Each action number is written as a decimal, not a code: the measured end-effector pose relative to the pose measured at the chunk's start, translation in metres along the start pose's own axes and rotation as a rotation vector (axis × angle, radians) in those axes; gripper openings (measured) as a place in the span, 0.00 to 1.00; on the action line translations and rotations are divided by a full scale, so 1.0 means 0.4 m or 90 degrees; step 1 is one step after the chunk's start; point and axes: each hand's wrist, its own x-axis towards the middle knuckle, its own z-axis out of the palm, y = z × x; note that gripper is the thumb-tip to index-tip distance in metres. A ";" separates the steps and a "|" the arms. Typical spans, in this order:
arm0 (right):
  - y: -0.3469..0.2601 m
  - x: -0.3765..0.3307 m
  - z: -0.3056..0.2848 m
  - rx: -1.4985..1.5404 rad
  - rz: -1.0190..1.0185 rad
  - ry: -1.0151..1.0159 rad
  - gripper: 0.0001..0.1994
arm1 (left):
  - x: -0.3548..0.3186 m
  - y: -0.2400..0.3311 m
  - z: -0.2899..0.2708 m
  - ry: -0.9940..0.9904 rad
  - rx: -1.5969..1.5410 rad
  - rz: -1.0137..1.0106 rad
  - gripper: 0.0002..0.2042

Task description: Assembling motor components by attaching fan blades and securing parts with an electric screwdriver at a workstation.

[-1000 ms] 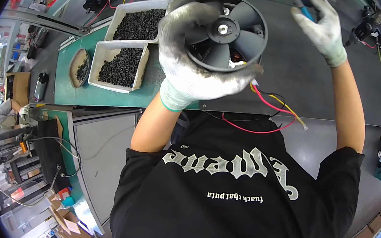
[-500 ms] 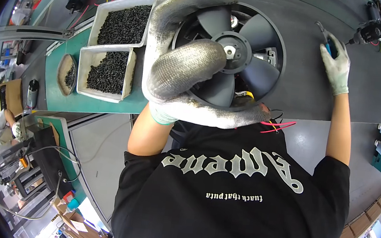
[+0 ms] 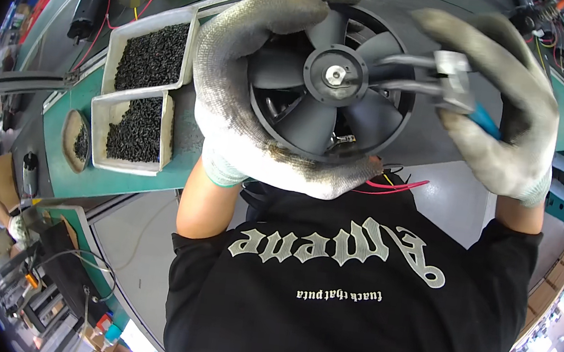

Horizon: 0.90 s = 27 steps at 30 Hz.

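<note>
My gloved left hand [image 3: 224, 100] curls round the left side of a black fan [image 3: 316, 121], its fingers along the far rim and its thumb along the near rim. The fan has several broad blades round a hub [image 3: 335, 78] with a metal piece at its centre. In my gloved right hand [image 3: 514, 126] are pliers [image 3: 456, 84] with a blue grip and two long metal jaws. The jaws point left over the fan, near the hub; whether they touch it is unclear. Red wires [image 3: 399, 187] trail from the fan's near edge.
Two white bins [image 3: 98, 117] of small black parts stand to the left. Beside them lies a shallow dish [image 3: 67, 141] with some of the same parts. Dark cylindrical motors [image 3: 89, 8] with wires sit at the far left. A floor gap lies left of my body.
My right hand has come left and nearer with the pliers, bringing the jaws over the fan. My left index finger has lifted off the fan's middle, uncovering the hub.
</note>
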 end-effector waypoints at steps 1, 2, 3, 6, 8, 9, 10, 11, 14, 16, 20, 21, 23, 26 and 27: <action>-0.001 0.014 -0.003 -0.083 -0.062 -0.085 0.29 | 0.009 -0.006 -0.009 -0.055 0.058 0.008 0.49; -0.001 0.017 0.012 -0.080 -0.080 -0.072 0.28 | 0.010 -0.012 -0.007 -0.051 0.053 0.011 0.49; 0.001 0.017 0.015 -0.085 -0.079 -0.076 0.28 | 0.009 -0.018 -0.007 -0.052 0.054 0.010 0.48; -0.026 0.007 0.018 -0.185 -0.037 -0.048 0.28 | 0.003 -0.017 -0.003 -0.057 0.048 0.008 0.46; -0.047 0.005 0.019 -0.170 -0.008 -0.052 0.27 | -0.005 -0.013 -0.001 -0.059 0.054 0.004 0.45; -0.063 0.004 0.016 -0.154 0.027 -0.048 0.26 | -0.003 -0.012 0.001 -0.065 0.053 0.003 0.45; -0.077 0.003 0.013 -0.136 0.061 -0.043 0.26 | -0.002 -0.009 0.004 -0.071 0.052 0.002 0.44; -0.087 0.004 0.009 -0.119 0.094 -0.038 0.25 | 0.000 -0.007 0.006 -0.077 0.052 0.001 0.44; -0.107 0.009 -0.002 -0.128 0.098 -0.043 0.25 | 0.001 0.002 0.017 -0.092 0.058 -0.003 0.43; -0.114 0.014 -0.008 -0.130 0.094 -0.052 0.25 | -0.017 0.004 0.035 -0.015 0.010 -0.051 0.45; -0.117 0.027 -0.019 -0.134 0.091 -0.069 0.26 | -0.009 0.020 0.034 0.045 -0.016 -0.110 0.48; -0.116 0.030 -0.022 -0.135 0.091 -0.073 0.26 | 0.009 0.029 0.024 -0.048 0.057 -0.071 0.48; -0.111 0.035 -0.026 -0.138 0.093 -0.080 0.26 | 0.012 0.033 0.033 -0.141 0.128 -0.032 0.49; -0.108 0.038 -0.033 -0.141 0.096 -0.092 0.26 | -0.011 0.044 0.101 0.280 -0.150 -0.246 0.49; -0.106 0.038 -0.035 -0.142 0.097 -0.095 0.26 | -0.009 0.045 0.088 0.279 -0.152 -0.246 0.49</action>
